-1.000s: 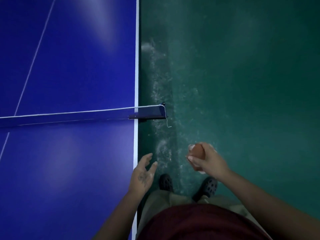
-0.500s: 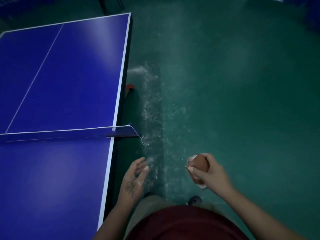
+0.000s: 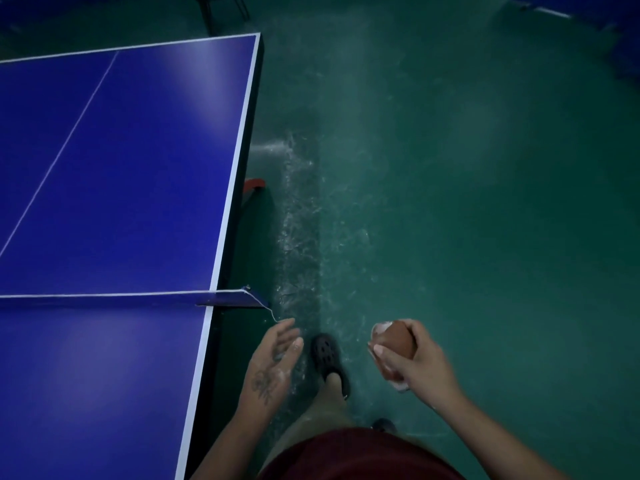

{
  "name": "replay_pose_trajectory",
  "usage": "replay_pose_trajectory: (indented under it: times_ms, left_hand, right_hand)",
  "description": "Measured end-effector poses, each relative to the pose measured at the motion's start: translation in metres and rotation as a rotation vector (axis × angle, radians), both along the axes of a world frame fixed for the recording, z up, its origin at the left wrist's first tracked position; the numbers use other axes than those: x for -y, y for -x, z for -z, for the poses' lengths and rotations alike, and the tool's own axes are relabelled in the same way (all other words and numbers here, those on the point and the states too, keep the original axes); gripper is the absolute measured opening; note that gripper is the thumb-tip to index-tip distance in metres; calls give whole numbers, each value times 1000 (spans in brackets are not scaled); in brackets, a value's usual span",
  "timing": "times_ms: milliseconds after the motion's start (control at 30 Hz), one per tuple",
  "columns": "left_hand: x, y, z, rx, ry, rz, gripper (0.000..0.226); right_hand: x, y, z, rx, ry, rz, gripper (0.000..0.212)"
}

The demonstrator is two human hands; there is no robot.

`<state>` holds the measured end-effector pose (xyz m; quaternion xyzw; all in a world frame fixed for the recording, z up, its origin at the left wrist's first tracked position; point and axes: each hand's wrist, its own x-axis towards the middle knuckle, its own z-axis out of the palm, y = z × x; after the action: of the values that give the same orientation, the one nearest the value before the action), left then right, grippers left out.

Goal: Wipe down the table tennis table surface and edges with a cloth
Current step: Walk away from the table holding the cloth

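Observation:
The blue table tennis table (image 3: 138, 174) fills the left of the view, with white lines along its edges and a low net (image 3: 114, 296) across it. My left hand (image 3: 272, 362) hangs with relaxed fingers over the floor, just right of the table's side edge and near the net post (image 3: 244, 299); it holds nothing. My right hand (image 3: 414, 360) is further right over the floor and grips a balled brown and white cloth (image 3: 394, 344).
The green floor (image 3: 450, 202) has a pale scuffed strip along the table's side. A red and black thing (image 3: 254, 185) pokes out from under the table edge. Chair legs (image 3: 221, 8) stand beyond the far end. My dark shoe (image 3: 329, 358) is between my hands.
The view has lifted and swung right, so the table's far end shows. My body has moved away from the side edge. Both hands keep their pose; the right still grips the cloth.

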<state>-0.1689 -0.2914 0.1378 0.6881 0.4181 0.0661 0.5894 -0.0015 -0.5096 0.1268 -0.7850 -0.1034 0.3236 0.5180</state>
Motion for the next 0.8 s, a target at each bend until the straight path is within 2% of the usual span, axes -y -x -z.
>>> replay_pose_trajectory:
  times_ms: [500,800]
  left_hand:
    - [-159,-138,5,27,95,115,40]
    - [-204,-183,1,13,97,66,42]
  right_hand:
    - [-132,-117,0,63,35,91,42]
    - [-188,-169,-2,31,19,29,44]
